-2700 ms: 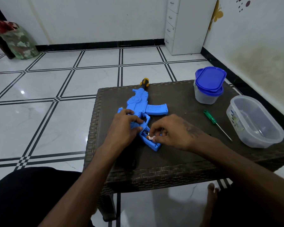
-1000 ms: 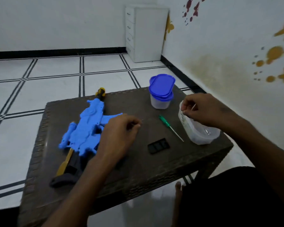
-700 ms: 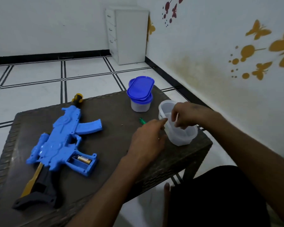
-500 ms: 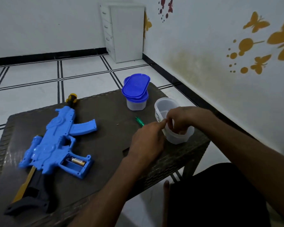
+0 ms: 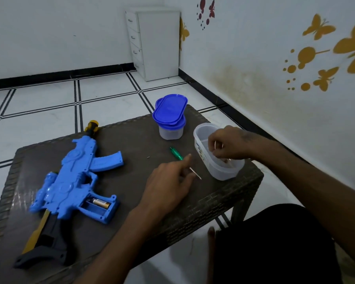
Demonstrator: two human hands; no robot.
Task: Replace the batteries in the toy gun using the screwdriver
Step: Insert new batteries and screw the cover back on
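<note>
The blue toy gun (image 5: 74,177) lies on the left of the dark wicker table (image 5: 135,132). Its grip compartment is open, with one battery (image 5: 99,202) inside. The green-handled screwdriver (image 5: 176,156) lies on the table between the gun and an open clear container (image 5: 219,173). My left hand (image 5: 168,185) hovers over the screwdriver's shaft with fingers apart, holding nothing. My right hand (image 5: 228,145) reaches into the clear container with its fingertips bunched. Whatever they pinch is hidden.
A second container with a blue lid (image 5: 170,111) stands at the table's far edge. A tiny screw (image 5: 148,157) lies near the screwdriver handle. A white drawer cabinet (image 5: 156,44) stands in the corner, and the wall runs close along the right.
Both hands left the gun's battery compartment. My right hand went into the clear container. My left hand reached to the container's rim, then drew back a little.
</note>
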